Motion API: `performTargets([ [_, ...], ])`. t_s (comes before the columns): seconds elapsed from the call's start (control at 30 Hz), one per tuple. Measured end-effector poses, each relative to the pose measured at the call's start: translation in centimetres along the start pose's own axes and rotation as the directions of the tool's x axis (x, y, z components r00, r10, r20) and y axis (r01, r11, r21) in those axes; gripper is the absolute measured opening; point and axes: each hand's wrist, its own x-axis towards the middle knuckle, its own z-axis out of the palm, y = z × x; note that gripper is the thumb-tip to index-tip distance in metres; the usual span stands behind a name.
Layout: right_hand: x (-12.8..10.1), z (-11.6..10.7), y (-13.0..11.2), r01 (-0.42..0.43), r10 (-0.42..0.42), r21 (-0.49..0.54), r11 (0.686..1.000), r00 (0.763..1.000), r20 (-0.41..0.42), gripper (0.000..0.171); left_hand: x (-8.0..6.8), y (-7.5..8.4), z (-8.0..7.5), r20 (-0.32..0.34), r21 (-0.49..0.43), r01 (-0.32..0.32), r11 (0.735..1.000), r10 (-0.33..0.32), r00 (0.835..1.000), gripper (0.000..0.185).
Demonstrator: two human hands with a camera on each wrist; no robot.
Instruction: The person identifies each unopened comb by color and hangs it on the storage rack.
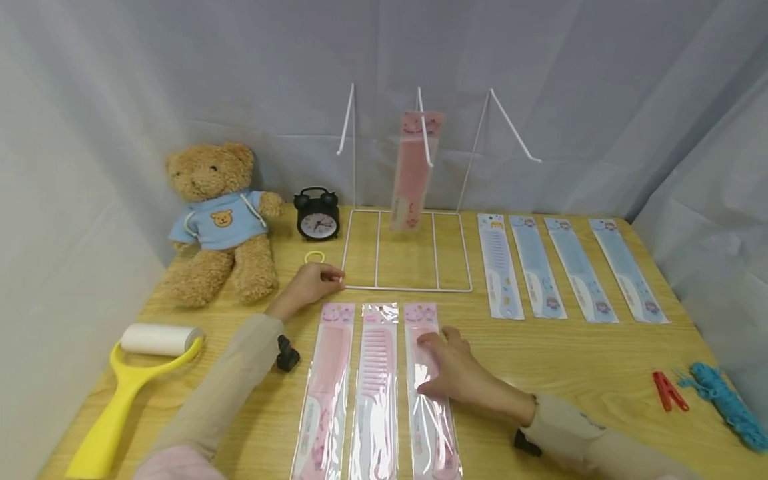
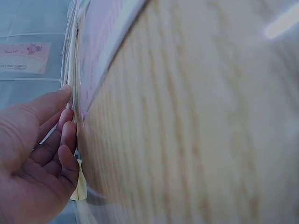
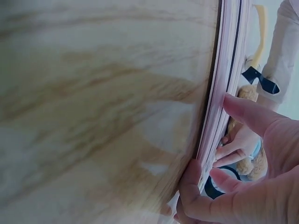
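Pink combs in clear sleeves lie in a row of three at the near middle of the wooden table (image 1: 540, 360), and the right hand (image 1: 459, 373) rests on the rightmost pink comb packet (image 1: 429, 393). Its fingers lie fairly straight on the plastic with the thumb at the packet's right edge; in the right wrist view the fingertips (image 3: 194, 170) sit at that edge, so it looks like the start of a pick-up, not yet a firm grip. The left hand (image 1: 312, 283) is at about ten o'clock from that packet, loosely curled fingers touching the near left corner of the white wire rack (image 1: 408, 250), seemingly steadying it (whether it pinches the wire I cannot tell).

One pink packet already hangs (image 1: 414, 170) on the rack's middle hook, so the step in hand appears to be taking the next comb to hang. That calls for getting a finger under the thin sleeve's edge to lift it, then bringing the header hole up to a hook.

Lengthwise the touched packet runs from six to twelve o'clock, printed header pointing away toward the rack, handle end toward the person.

Four blue comb packets (image 1: 570, 267) lie at two o'clock.
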Motion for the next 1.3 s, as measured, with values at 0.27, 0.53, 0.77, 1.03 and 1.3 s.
performTargets([
  [0.27, 0.2, 0.0, 0.1, -0.011, 0.011, 0.017, 1.000, 1.000, -0.020, 0.073, 0.0, 0.1, -0.1, 0.004, -0.010, 0.006, 1.000, -0.006, 1.000, 0.026],
  [0.53, 0.3, -0.4, -0.1, -0.022, 0.021, 0.016, 1.000, 1.000, 0.022, 0.070, -0.2, 0.1, 0.0, 0.008, -0.015, -0.007, 1.000, 0.007, 1.000, 0.026],
  [0.77, 0.4, -0.1, -0.7, -0.007, 0.009, -0.053, 0.999, 0.999, 0.039, 0.081, 0.0, 0.1, 0.0, 0.003, -0.014, 0.032, 0.999, -0.032, 0.999, 0.027],
  [1.03, 0.7, 0.1, -0.8, -0.015, 0.017, -0.075, 0.997, 1.000, 0.019, 0.081, 0.1, -0.1, -0.1, -0.010, -0.017, 0.023, 1.000, -0.023, 1.000, 0.027],
  [1.3, 1.3, -0.5, 0.3, -0.031, 0.031, -0.001, 1.000, 0.999, 0.038, 0.076, 0.1, -0.1, -0.1, -0.005, -0.023, 0.027, 0.999, -0.027, 1.000, 0.027],
])
